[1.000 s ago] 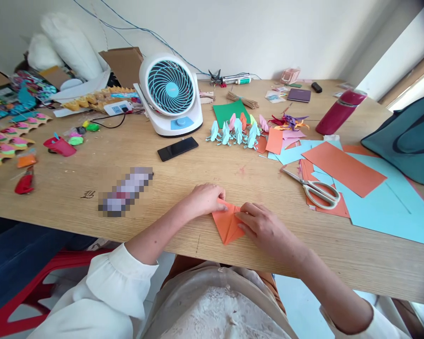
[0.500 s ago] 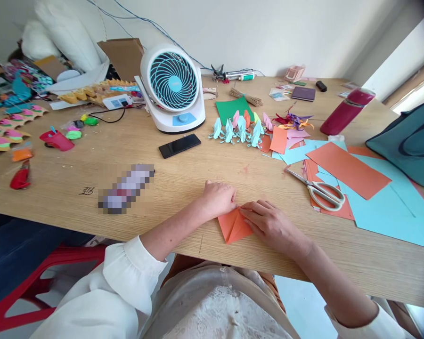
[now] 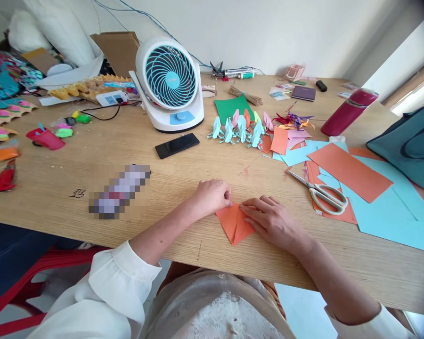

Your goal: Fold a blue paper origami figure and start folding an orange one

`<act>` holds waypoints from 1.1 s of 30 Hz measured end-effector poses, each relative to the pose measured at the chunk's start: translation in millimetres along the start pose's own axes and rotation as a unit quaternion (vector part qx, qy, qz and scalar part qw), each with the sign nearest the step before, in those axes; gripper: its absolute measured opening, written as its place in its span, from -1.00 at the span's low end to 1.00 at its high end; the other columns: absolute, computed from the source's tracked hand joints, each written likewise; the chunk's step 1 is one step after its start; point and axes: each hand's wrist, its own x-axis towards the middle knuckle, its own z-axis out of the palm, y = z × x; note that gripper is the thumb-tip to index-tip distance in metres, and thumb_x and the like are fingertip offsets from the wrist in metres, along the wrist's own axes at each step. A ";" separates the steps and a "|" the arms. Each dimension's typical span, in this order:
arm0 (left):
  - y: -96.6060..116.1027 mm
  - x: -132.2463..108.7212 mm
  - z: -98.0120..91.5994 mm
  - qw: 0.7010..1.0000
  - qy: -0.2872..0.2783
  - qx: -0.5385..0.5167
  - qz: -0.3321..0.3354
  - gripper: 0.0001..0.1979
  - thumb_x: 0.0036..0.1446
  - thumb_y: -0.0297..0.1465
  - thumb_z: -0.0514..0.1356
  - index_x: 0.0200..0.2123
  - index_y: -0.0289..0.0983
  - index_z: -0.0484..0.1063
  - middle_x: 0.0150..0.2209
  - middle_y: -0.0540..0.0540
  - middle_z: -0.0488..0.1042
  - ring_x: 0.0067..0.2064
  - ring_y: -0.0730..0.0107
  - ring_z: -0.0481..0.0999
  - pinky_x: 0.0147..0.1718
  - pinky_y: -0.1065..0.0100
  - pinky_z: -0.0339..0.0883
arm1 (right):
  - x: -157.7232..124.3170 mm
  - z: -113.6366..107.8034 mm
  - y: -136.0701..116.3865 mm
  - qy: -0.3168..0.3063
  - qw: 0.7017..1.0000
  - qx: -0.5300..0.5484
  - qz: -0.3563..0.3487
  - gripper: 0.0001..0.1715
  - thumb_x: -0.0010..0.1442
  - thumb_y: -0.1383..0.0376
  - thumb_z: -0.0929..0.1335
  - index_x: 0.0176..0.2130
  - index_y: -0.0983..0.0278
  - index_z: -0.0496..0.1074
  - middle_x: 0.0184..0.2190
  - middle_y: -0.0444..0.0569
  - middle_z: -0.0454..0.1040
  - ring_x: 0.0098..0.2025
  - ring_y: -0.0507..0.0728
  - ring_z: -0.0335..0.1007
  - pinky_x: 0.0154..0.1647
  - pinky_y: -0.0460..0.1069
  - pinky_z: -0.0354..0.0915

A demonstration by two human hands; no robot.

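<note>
A folded sheet of orange paper [image 3: 233,223] with crease lines lies on the wooden table, one corner pointing at me. My left hand [image 3: 214,194] is curled closed at the paper's upper left edge, thumb side against it; the fingertips are partly hidden. Stretched across the right part of the sheet, my right hand [image 3: 268,219] lies with its fingers extended and pressing it down. Beyond them stand several folded paper figures [image 3: 240,129], mostly light blue. To the right lie white-handled scissors [image 3: 327,197].
Orange sheets [image 3: 349,169] and light blue paper [image 3: 385,207] spread at the right, near a dark red bottle [image 3: 349,112] and a teal bag [image 3: 410,146]. A white fan [image 3: 171,84] stands behind a black phone [image 3: 177,145]. A red cup [image 3: 47,139] is on the left.
My left hand has shifted slightly left, and more of the paper's top edge shows between my hands. The paper has turned a little, its near corner moving right. The view has shifted slightly.
</note>
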 end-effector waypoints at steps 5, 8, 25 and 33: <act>-15.2 -5.3 0.0 0.994 -0.011 -0.108 0.005 -0.91 0.00 -0.30 0.32 -0.43 -0.20 0.55 -0.39 0.02 0.58 -0.33 0.35 0.51 -0.40 0.39 0.21 | -1.1 3.3 -0.6 0.012 1.000 -0.011 -0.003 -0.67 0.41 0.30 0.23 0.06 0.34 0.46 -0.05 0.13 0.51 -0.18 0.17 0.35 -0.15 0.10 0.30; -18.9 -9.8 5.3 0.985 0.013 -0.172 -0.005 -0.92 -0.01 -0.33 0.31 -0.45 -0.21 0.54 -0.44 0.02 0.56 -0.36 0.37 0.48 -0.43 0.41 0.17 | -0.5 3.4 -3.9 0.022 0.999 -0.037 -0.005 -0.68 0.40 0.34 0.24 0.04 0.38 0.46 -0.06 0.12 0.52 -0.22 0.17 0.34 -0.20 0.09 0.28; -4.3 -42.3 41.9 0.932 0.195 -0.305 -0.006 -0.86 0.04 -0.46 0.34 -0.29 -0.21 0.51 -0.33 0.02 0.55 -0.32 0.38 0.49 -0.30 0.35 0.34 | -1.1 5.0 -8.4 0.014 0.997 -0.080 -0.010 -0.69 0.38 0.42 0.23 0.05 0.43 0.43 -0.02 0.13 0.51 -0.26 0.17 0.28 -0.29 0.09 0.22; 4.6 -46.6 51.7 0.965 0.208 -0.144 0.073 -0.81 0.14 -0.54 0.25 -0.17 -0.23 0.44 -0.19 -0.04 0.52 -0.11 0.22 0.44 -0.07 0.17 0.34 | -2.6 4.2 -8.1 -0.009 0.997 -0.077 -0.008 -0.74 0.35 0.43 0.26 -0.03 0.37 0.48 0.02 0.10 0.49 -0.23 0.19 0.27 -0.28 0.10 0.22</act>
